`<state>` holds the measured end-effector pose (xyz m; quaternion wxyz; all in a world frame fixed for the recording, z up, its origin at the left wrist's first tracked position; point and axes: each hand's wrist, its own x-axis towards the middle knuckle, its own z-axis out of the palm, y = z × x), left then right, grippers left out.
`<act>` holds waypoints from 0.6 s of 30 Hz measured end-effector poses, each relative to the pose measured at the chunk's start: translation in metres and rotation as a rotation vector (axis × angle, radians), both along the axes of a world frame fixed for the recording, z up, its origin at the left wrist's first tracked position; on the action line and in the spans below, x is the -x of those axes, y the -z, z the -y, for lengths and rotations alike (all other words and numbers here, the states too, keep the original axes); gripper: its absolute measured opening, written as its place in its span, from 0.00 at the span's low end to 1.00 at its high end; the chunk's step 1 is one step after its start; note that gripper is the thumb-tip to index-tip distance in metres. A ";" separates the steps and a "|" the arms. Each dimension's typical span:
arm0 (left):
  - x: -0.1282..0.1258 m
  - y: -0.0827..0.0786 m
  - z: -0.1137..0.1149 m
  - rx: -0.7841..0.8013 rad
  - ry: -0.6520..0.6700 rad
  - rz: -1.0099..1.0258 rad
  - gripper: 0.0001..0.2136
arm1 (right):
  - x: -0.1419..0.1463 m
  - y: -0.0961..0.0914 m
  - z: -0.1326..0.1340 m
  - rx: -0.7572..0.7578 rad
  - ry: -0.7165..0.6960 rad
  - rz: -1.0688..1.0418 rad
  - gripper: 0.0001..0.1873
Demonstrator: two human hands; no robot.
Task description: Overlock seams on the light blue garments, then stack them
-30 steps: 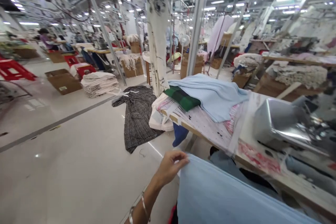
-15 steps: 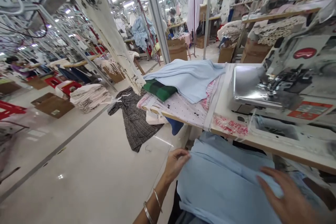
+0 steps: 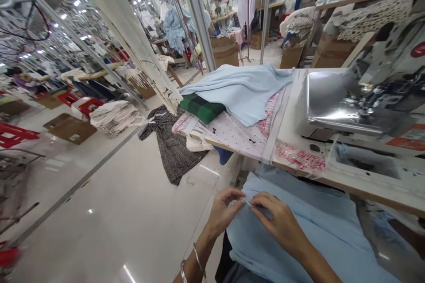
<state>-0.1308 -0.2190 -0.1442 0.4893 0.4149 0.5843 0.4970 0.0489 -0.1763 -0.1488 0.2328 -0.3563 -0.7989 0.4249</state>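
Light blue fabric lies over my lap, reaching under the edge of the sewing table. My left hand, with bangles on its wrist, pinches the upper left edge of this fabric. Close beside it, my right hand is closed too, its thumb and fingertips pinching the same edge. A small pale bit of the edge shows between the two sets of fingertips; its details are too small to make out.
To the right stands a sewing machine on its table. More light blue cloth lies over green checked fabric there. A dark garment is on the floor, with a cardboard box and folded stack farther left.
My right hand has moved left across the fabric and now pinches the edge next to my left hand. The left hand keeps its hold. The view has shifted slightly.
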 end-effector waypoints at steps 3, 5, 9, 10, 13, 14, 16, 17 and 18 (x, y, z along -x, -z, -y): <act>-0.001 -0.001 0.000 0.031 -0.005 0.070 0.09 | -0.001 0.002 0.004 -0.007 0.001 -0.004 0.06; -0.001 -0.001 -0.001 0.041 -0.018 0.118 0.08 | -0.001 0.003 0.004 -0.013 0.001 -0.015 0.06; -0.003 0.002 -0.002 0.041 -0.036 0.157 0.08 | -0.002 0.003 0.002 0.008 0.008 -0.052 0.06; -0.003 0.003 -0.002 0.044 -0.039 0.160 0.08 | -0.002 0.003 0.002 0.012 0.009 -0.061 0.06; -0.004 0.004 -0.002 0.049 -0.042 0.159 0.08 | -0.003 0.004 0.002 0.012 0.015 -0.076 0.07; -0.004 0.003 -0.002 0.048 -0.039 0.156 0.08 | -0.003 0.004 0.002 0.011 0.020 -0.079 0.07; -0.004 0.003 -0.002 0.043 -0.032 0.147 0.08 | -0.003 0.004 0.003 0.010 0.030 -0.084 0.07; -0.004 0.002 -0.002 0.041 -0.030 0.143 0.08 | -0.003 0.005 0.003 0.009 0.038 -0.088 0.07; -0.004 0.002 -0.002 0.042 -0.029 0.138 0.08 | -0.003 0.005 0.003 0.008 0.047 -0.093 0.07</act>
